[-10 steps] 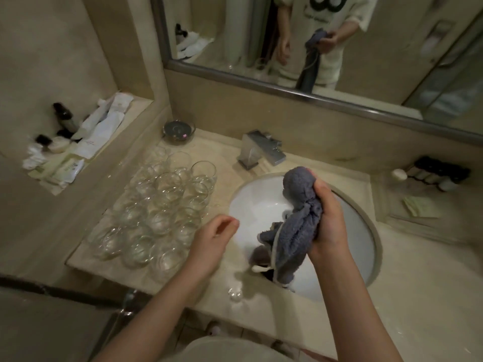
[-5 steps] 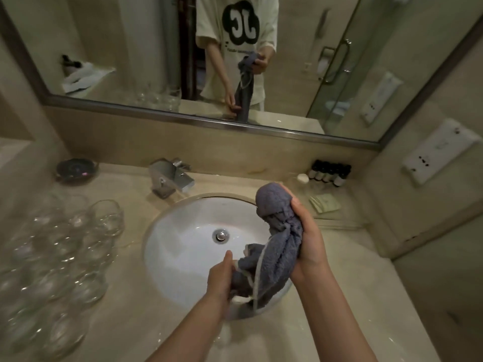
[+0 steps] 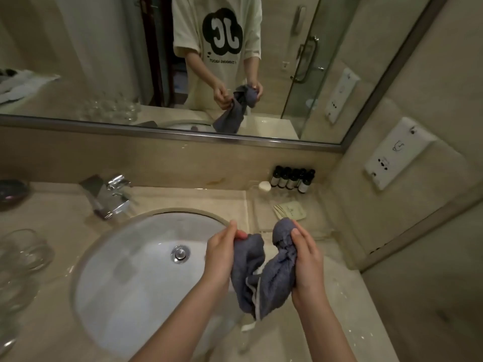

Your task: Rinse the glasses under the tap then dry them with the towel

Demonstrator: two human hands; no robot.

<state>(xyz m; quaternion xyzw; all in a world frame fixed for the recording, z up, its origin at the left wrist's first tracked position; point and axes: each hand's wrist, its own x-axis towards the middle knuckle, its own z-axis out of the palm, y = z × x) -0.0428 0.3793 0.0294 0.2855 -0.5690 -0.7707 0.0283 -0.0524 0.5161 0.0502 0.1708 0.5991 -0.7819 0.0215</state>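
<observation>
Both hands hold a grey-blue towel (image 3: 264,273) above the right rim of the white sink (image 3: 125,270). My left hand (image 3: 222,254) pinches one end of it between thumb and fingers. My right hand (image 3: 305,259) grips the bunched other end. The cloth sags in a loop between them, and a white tag hangs below. Several clear glasses (image 3: 23,259) stand on the counter at the far left, partly cut off by the frame edge. The chrome tap (image 3: 112,197) sits behind the sink on the left, and no water runs from it.
A dark dish (image 3: 11,190) lies at the counter's far-left back. Small dark bottles (image 3: 292,177) and a white cap stand by the back wall on the right, with a packet (image 3: 291,210) in front. A mirror spans the wall above. A wall closes the right side.
My left hand came off the counter, reached across and took the towel's hanging end. Both hands have drawn the towel apart sideways. The view swung right, away from the glasses.
</observation>
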